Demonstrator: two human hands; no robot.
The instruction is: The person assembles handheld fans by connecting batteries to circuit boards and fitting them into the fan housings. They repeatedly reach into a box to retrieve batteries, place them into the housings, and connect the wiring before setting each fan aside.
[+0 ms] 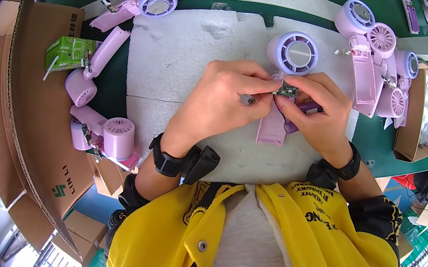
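Observation:
A small green circuit board [288, 90] is pinched at its left edge by my left hand [226, 94] and at its right by my right hand [320, 113]. A grey rod-like end [247, 100] sticks out beneath my left fingers; the rest of it is hidden. Thin wires run down from the board toward a purple battery [293, 127], partly covered by my right hand. Under both hands lies the pink handle shell [272, 128] of a handheld fan. Its round fan head [295, 53], with a lilac ring and silver centre, rests just beyond my fingers.
White foam sheets [181, 59] cover the green table. Pink fan parts lie in groups at the left [119, 137] and right [364, 74]. A cardboard box [421, 141] with white pieces stands at right; large cardboard [42, 103] and a green packet [70, 54] are at left.

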